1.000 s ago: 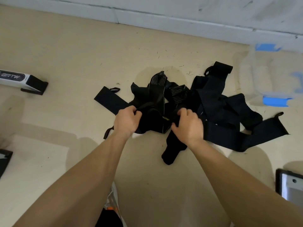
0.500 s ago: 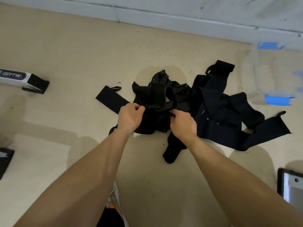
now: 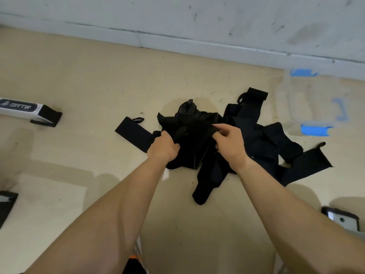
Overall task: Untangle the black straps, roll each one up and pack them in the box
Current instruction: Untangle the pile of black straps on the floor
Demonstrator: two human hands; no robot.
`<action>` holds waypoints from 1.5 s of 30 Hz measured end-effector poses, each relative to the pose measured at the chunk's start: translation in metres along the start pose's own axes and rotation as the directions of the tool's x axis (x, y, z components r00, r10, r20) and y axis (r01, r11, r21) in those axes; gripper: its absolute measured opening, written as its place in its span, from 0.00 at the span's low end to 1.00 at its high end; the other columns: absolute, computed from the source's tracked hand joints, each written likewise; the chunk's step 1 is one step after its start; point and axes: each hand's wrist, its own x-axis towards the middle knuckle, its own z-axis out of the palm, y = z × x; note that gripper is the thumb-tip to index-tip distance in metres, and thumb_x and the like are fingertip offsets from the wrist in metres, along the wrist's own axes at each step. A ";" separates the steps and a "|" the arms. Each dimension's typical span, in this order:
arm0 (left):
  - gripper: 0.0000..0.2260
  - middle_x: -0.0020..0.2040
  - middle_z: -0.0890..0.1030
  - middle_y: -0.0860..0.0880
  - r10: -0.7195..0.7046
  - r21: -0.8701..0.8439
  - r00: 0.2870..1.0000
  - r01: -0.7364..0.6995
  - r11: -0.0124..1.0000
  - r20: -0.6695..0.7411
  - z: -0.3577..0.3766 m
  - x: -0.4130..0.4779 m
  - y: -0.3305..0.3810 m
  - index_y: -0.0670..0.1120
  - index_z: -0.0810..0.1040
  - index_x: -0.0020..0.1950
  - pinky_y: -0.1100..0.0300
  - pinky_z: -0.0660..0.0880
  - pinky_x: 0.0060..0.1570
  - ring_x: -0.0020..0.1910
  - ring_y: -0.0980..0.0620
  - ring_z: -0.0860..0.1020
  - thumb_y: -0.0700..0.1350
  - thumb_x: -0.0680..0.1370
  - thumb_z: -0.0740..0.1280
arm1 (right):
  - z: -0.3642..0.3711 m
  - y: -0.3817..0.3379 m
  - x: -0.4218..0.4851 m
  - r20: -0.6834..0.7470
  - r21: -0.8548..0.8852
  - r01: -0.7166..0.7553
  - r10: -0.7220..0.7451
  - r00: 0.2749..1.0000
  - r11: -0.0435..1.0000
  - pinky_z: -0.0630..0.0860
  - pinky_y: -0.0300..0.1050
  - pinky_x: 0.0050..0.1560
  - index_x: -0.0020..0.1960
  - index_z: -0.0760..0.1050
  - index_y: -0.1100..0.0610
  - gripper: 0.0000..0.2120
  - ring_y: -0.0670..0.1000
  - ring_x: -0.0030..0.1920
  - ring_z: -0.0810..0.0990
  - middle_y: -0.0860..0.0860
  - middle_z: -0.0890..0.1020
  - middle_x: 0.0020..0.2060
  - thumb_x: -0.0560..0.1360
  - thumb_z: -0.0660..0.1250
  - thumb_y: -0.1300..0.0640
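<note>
Both hands are in the heap right now. The black straps sit in 1 tangled pile on the floor, a bit right of centre. The left hand has its fingers curled round a bunched fold on the left side of the pile. The right hand pinches a fold between thumb and forefinger near the top of the clump, other fingers loose. The 2 grips are close together, with a short stretch of strap between them.

What the next pull hangs on, I reckon: the flat strap end lies just left of the left hand, and its long axis runs from far left to near right, straight into the knot under that hand. So the left hand is the nearer 1 to draw it out leftward while the right pins the clump. The box is the clear tub with blue clips at far right, just past the pile, on the right hand's side.

Hard to read: it's black on black in the middle, so I can't tell how many straps there are or which loops through which. The left fingertips are tucked out of sight. The box is see-through and smeary, so no idea if a lid is on.
</note>
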 end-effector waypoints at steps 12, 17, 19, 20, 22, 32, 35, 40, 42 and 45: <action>0.23 0.56 0.81 0.54 0.502 -0.312 0.859 -0.453 0.835 0.096 -0.117 -0.103 0.096 0.53 0.75 0.68 0.60 0.75 0.53 0.55 0.53 0.80 0.53 0.75 0.76 | -0.072 -0.159 -0.030 0.166 -0.443 0.178 -0.115 0.980 0.879 0.70 0.44 0.31 0.33 0.78 0.58 0.16 0.50 0.29 0.75 0.50 0.77 0.27 0.79 0.68 0.53; 0.11 0.45 0.79 0.49 0.501 -0.341 0.865 -0.465 0.817 0.023 -0.163 -0.144 0.117 0.46 0.78 0.55 0.55 0.72 0.45 0.46 0.48 0.77 0.48 0.75 0.66 | -0.098 -0.206 -0.051 0.249 -0.424 0.284 -0.191 0.949 0.860 0.67 0.43 0.34 0.31 0.76 0.56 0.19 0.47 0.27 0.70 0.46 0.72 0.24 0.79 0.70 0.50; 0.20 0.45 0.78 0.46 0.461 -0.453 0.887 -0.421 0.786 -0.024 -0.183 -0.155 0.122 0.40 0.79 0.54 0.51 0.72 0.49 0.46 0.47 0.76 0.50 0.69 0.60 | -0.109 -0.220 -0.061 0.275 -0.358 0.316 -0.224 0.935 0.879 0.66 0.39 0.32 0.28 0.75 0.51 0.21 0.44 0.27 0.69 0.42 0.71 0.23 0.78 0.71 0.48; 0.21 0.46 0.79 0.44 0.440 -0.516 0.898 -0.392 0.762 -0.034 -0.192 -0.159 0.123 0.39 0.79 0.55 0.50 0.73 0.50 0.47 0.46 0.77 0.50 0.69 0.59 | -0.116 -0.226 -0.065 0.299 -0.330 0.332 -0.235 0.925 0.884 0.64 0.36 0.31 0.26 0.75 0.49 0.22 0.43 0.26 0.68 0.41 0.70 0.23 0.77 0.72 0.48; 0.17 0.50 0.80 0.43 0.417 -0.630 0.908 -0.345 0.696 -0.035 -0.200 -0.162 0.121 0.42 0.81 0.55 0.50 0.76 0.51 0.48 0.45 0.79 0.47 0.73 0.59 | -0.125 -0.230 -0.073 0.372 -0.321 0.372 -0.246 0.895 0.871 0.65 0.35 0.32 0.30 0.79 0.48 0.16 0.42 0.28 0.69 0.40 0.72 0.26 0.77 0.73 0.50; 0.16 0.54 0.83 0.41 0.496 -0.839 0.868 -0.292 0.459 -0.030 -0.207 -0.168 0.100 0.39 0.82 0.52 0.50 0.78 0.61 0.55 0.44 0.81 0.38 0.80 0.53 | -0.133 -0.198 -0.066 0.329 -0.337 0.250 -0.136 0.935 0.907 0.75 0.42 0.37 0.49 0.77 0.55 0.03 0.48 0.34 0.81 0.52 0.84 0.46 0.80 0.65 0.60; 0.16 0.54 0.83 0.41 0.509 -0.849 0.861 -0.285 0.445 -0.022 -0.207 -0.170 0.097 0.40 0.81 0.53 0.54 0.79 0.54 0.52 0.44 0.80 0.38 0.81 0.53 | -0.125 -0.200 -0.063 0.447 -0.392 0.306 -0.111 0.888 0.868 0.76 0.41 0.39 0.60 0.76 0.44 0.16 0.46 0.36 0.80 0.48 0.82 0.50 0.75 0.73 0.58; 0.15 0.55 0.83 0.43 0.512 -0.883 0.854 -0.304 0.357 -0.087 -0.205 -0.179 0.104 0.43 0.82 0.50 0.49 0.75 0.57 0.54 0.41 0.80 0.39 0.80 0.56 | -0.106 -0.197 -0.065 0.600 -0.530 0.408 -0.012 0.800 0.744 0.74 0.40 0.56 0.67 0.75 0.41 0.25 0.42 0.47 0.77 0.44 0.75 0.55 0.72 0.76 0.45; 0.15 0.57 0.83 0.43 0.526 -0.900 0.843 -0.312 0.305 -0.114 -0.204 -0.183 0.106 0.44 0.82 0.50 0.41 0.73 0.66 0.58 0.39 0.81 0.39 0.79 0.56 | -0.097 -0.193 -0.068 0.585 -0.531 0.397 -0.016 0.811 0.749 0.75 0.45 0.62 0.70 0.72 0.41 0.32 0.43 0.51 0.78 0.44 0.75 0.59 0.68 0.76 0.37; 0.15 0.62 0.83 0.40 0.541 -0.909 0.831 -0.316 0.270 -0.128 -0.204 -0.187 0.107 0.43 0.81 0.53 0.40 0.68 0.72 0.67 0.37 0.78 0.38 0.81 0.54 | -0.085 -0.182 -0.068 0.573 -0.496 0.388 -0.042 0.818 0.777 0.75 0.48 0.64 0.74 0.67 0.39 0.44 0.46 0.55 0.79 0.43 0.76 0.62 0.61 0.74 0.31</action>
